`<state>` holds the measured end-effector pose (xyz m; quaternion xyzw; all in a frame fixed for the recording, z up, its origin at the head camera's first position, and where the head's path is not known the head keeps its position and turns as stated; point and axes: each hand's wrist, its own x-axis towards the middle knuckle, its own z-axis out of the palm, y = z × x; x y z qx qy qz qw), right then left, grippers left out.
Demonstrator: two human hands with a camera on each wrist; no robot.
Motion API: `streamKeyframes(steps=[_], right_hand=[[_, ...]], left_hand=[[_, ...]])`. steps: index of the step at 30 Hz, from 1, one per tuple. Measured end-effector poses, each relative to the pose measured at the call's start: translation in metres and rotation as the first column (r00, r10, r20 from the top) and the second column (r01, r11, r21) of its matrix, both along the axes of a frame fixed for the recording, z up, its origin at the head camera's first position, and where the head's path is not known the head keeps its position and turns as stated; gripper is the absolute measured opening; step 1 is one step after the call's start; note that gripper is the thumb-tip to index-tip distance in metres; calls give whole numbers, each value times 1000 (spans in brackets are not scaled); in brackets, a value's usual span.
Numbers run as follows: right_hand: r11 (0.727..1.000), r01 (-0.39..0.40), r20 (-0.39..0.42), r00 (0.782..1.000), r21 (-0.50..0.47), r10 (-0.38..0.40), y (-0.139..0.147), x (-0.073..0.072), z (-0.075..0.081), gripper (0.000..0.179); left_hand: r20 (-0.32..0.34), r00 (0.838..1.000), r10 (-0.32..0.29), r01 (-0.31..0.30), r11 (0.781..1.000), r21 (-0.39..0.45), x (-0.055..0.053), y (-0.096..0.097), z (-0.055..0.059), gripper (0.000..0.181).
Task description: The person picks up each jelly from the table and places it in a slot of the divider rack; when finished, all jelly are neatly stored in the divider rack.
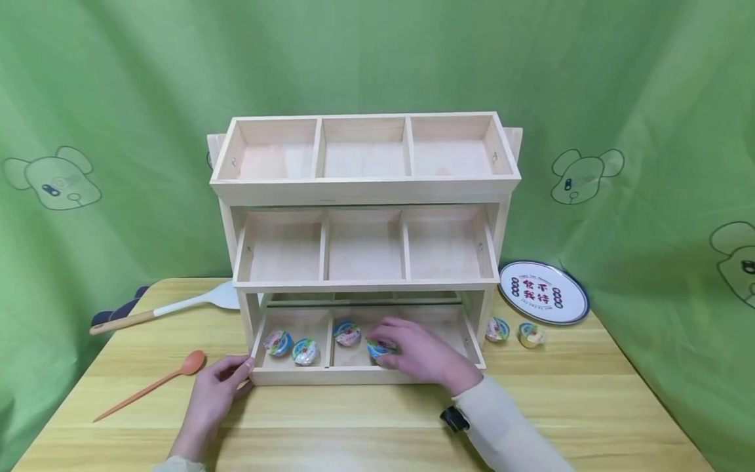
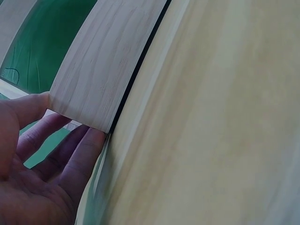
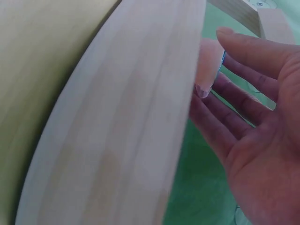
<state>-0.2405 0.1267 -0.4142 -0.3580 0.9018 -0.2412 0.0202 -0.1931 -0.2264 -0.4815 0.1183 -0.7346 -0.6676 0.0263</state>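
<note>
A three-tier wooden rack [image 1: 366,191] stands on the table, its tiers divided into compartments. My left hand [image 1: 217,391] holds the front left corner of the bottom tray [image 1: 366,376], thumb at the upper edge and fingers against the end. My right hand [image 1: 421,351] reaches into that tray and pinches a jelly cup [image 1: 377,349], partly hidden by the fingers; its pinkish side shows in the right wrist view. A pink jelly cup [image 1: 347,333] lies just left of it. Two more, a pink cup [image 1: 277,343] and a whitish cup [image 1: 305,352], lie in the left compartment.
Right of the rack sit a pink cup [image 1: 497,329] and a yellow cup [image 1: 531,335], before an oval plate [image 1: 544,292] with red characters. On the left lie an orange spoon [image 1: 171,375] and a white spatula [image 1: 183,304]. A green curtain [image 1: 366,52] hangs behind.
</note>
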Motion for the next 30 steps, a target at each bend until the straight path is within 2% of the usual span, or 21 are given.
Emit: streamKeyframes(steps=[14,25,30], right_hand=[[998,12,22,1000,63,-14,-12,-16,-17,34],[992,-17,11,1000,121,16,-15,-20,-18,36],[994,-22,44,999,106,18,-15,-19,-14,36]], left_hand=[[-5,1000,-1,1,1000,7,0,-2,-2,34],[-5,1000,-2,2,1000,17,0,-1,-2,32],[-8,1000,-5,6,1000,24,0,-1,-2,33]])
